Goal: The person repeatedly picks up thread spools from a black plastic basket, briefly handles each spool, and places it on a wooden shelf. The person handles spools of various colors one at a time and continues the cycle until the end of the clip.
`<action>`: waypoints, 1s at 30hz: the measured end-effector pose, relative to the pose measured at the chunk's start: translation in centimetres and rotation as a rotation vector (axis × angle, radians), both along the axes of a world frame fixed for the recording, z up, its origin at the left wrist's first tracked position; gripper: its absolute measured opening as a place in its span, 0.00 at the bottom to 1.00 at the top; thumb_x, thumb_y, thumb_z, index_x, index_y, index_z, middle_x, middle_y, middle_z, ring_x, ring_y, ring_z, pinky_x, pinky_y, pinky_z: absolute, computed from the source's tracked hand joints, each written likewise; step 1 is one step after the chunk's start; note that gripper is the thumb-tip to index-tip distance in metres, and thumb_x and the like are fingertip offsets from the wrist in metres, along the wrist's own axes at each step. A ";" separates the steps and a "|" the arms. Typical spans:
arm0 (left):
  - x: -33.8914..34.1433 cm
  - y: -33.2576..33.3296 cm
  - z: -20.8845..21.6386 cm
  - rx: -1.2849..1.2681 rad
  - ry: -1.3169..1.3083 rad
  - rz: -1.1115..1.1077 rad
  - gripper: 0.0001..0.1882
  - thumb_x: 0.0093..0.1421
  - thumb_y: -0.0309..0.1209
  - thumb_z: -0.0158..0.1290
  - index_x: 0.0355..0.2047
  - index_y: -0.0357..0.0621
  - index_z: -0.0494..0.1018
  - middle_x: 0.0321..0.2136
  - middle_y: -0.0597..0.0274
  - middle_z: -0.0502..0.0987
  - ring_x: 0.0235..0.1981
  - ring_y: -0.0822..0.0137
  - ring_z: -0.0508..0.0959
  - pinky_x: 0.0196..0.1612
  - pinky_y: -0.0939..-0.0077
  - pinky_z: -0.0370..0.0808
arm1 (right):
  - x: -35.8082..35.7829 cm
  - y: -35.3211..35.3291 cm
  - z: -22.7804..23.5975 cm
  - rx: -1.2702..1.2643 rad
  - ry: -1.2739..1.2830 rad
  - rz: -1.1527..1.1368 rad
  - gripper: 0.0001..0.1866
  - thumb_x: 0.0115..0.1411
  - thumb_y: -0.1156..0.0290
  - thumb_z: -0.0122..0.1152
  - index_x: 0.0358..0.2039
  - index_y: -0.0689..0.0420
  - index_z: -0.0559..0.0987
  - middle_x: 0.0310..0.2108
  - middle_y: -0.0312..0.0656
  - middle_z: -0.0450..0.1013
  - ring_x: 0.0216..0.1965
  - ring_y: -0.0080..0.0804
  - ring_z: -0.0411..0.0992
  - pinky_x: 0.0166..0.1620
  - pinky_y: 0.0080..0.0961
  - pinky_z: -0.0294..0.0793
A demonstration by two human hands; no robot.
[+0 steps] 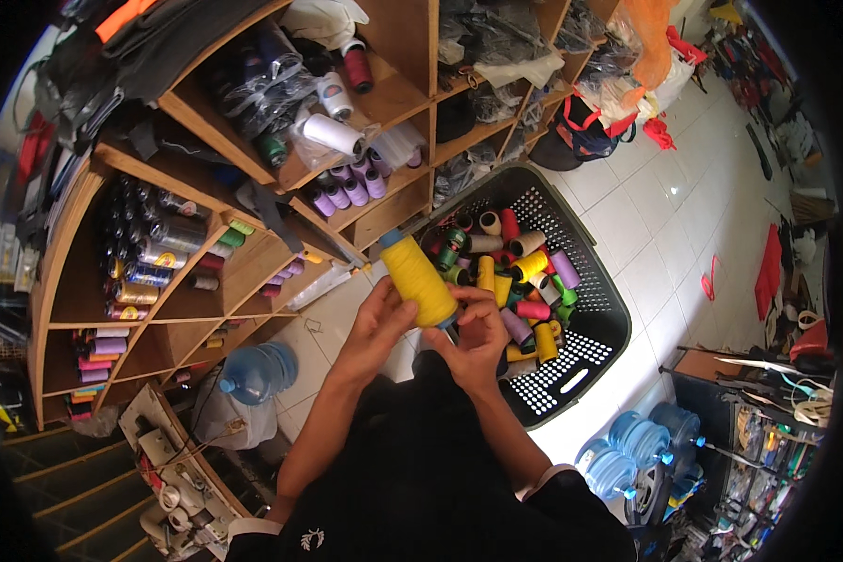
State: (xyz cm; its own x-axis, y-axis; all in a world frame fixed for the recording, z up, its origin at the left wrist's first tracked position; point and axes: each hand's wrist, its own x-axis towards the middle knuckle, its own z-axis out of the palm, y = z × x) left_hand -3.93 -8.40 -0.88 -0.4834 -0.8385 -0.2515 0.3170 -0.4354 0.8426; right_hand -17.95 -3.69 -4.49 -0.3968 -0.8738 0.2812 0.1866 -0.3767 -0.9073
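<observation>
A large cone of yellow thread with a blue core is held up in front of my body, tilted, its narrow end pointing to the far left. My left hand has its fingers wrapped round the near left side of the cone. At the wide end, my right hand grips the base with thumb and fingers. Just beyond and to the right, a black perforated plastic basket stands on the floor, holding several thread spools in yellow, red, pink, green, purple and beige.
Wooden shelves at the left and far side hold thread cones, spools and plastic bags. Blue water bottles stand at the right, another water bottle at the left. A sewing machine table is at lower left. Red scraps lie on the tiled floor.
</observation>
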 end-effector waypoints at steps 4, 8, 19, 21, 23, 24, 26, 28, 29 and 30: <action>1.1 1.2 1.1 0.008 0.138 0.042 0.29 0.62 0.33 0.50 0.61 0.37 0.56 0.55 0.55 0.67 0.57 0.62 0.68 0.59 0.65 0.64 | -1.2 0.5 4.4 0.050 0.053 0.216 0.19 0.48 0.82 0.67 0.39 0.59 0.70 0.46 0.44 0.67 0.49 0.31 0.67 0.53 0.27 0.66; 2.0 1.9 1.8 -0.003 0.226 0.058 0.30 0.61 0.31 0.50 0.62 0.36 0.55 0.55 0.55 0.66 0.57 0.63 0.67 0.60 0.66 0.62 | -1.1 -0.7 8.0 0.129 0.432 0.174 0.16 0.50 0.78 0.66 0.41 0.61 0.76 0.40 0.42 0.71 0.40 0.28 0.71 0.44 0.24 0.70; 6.0 2.9 3.8 -0.155 0.097 0.212 0.34 0.57 0.35 0.49 0.61 0.33 0.55 0.54 0.51 0.68 0.54 0.60 0.71 0.58 0.64 0.64 | 2.4 -3.8 11.6 0.014 0.420 0.313 0.19 0.55 0.76 0.64 0.48 0.61 0.77 0.42 0.40 0.70 0.39 0.23 0.69 0.41 0.18 0.69; 6.7 3.2 4.3 -0.142 0.090 0.209 0.35 0.56 0.38 0.49 0.61 0.33 0.56 0.52 0.50 0.69 0.51 0.59 0.73 0.57 0.64 0.66 | 3.2 -4.7 11.7 -0.045 0.426 0.347 0.18 0.53 0.76 0.64 0.47 0.58 0.78 0.39 0.41 0.72 0.38 0.26 0.70 0.40 0.20 0.69; 7.1 3.5 4.3 -0.130 0.101 0.207 0.36 0.55 0.40 0.49 0.60 0.33 0.56 0.50 0.49 0.71 0.49 0.57 0.75 0.55 0.64 0.68 | 3.6 -5.3 11.7 -0.084 0.438 0.382 0.15 0.53 0.76 0.64 0.43 0.57 0.79 0.37 0.41 0.72 0.37 0.28 0.70 0.39 0.21 0.68; 7.4 3.5 4.2 -0.128 0.097 0.197 0.36 0.55 0.41 0.48 0.60 0.33 0.57 0.50 0.49 0.71 0.48 0.57 0.75 0.55 0.64 0.68 | 3.7 -5.5 11.6 -0.093 0.447 0.400 0.13 0.53 0.76 0.64 0.41 0.58 0.79 0.36 0.42 0.72 0.37 0.28 0.70 0.39 0.21 0.68; 8.1 3.5 3.7 -0.120 0.092 0.170 0.37 0.54 0.43 0.48 0.60 0.33 0.57 0.49 0.49 0.71 0.47 0.57 0.75 0.54 0.63 0.69 | 3.7 -5.7 11.3 -0.108 0.465 0.428 0.07 0.54 0.77 0.63 0.35 0.60 0.79 0.35 0.42 0.72 0.36 0.28 0.70 0.39 0.22 0.68; 8.1 3.4 3.7 -0.087 0.138 0.161 0.36 0.55 0.43 0.47 0.60 0.33 0.58 0.48 0.48 0.72 0.46 0.57 0.76 0.54 0.63 0.69 | 3.7 -5.8 10.9 -0.083 0.371 0.440 0.05 0.55 0.77 0.62 0.33 0.61 0.76 0.33 0.42 0.71 0.36 0.28 0.69 0.40 0.22 0.68; 8.2 3.3 3.7 -0.069 0.159 0.156 0.35 0.55 0.44 0.47 0.59 0.34 0.58 0.47 0.48 0.72 0.46 0.56 0.76 0.54 0.63 0.69 | 3.7 -5.7 10.7 -0.070 0.321 0.445 0.05 0.55 0.78 0.62 0.31 0.61 0.75 0.33 0.42 0.71 0.35 0.28 0.69 0.40 0.22 0.68; 8.1 3.2 3.7 -0.050 0.180 0.176 0.35 0.55 0.43 0.47 0.59 0.34 0.58 0.46 0.48 0.72 0.46 0.56 0.76 0.53 0.62 0.69 | 3.5 -5.6 10.6 -0.078 0.326 0.442 0.05 0.55 0.78 0.61 0.31 0.61 0.74 0.32 0.41 0.70 0.35 0.29 0.69 0.40 0.23 0.67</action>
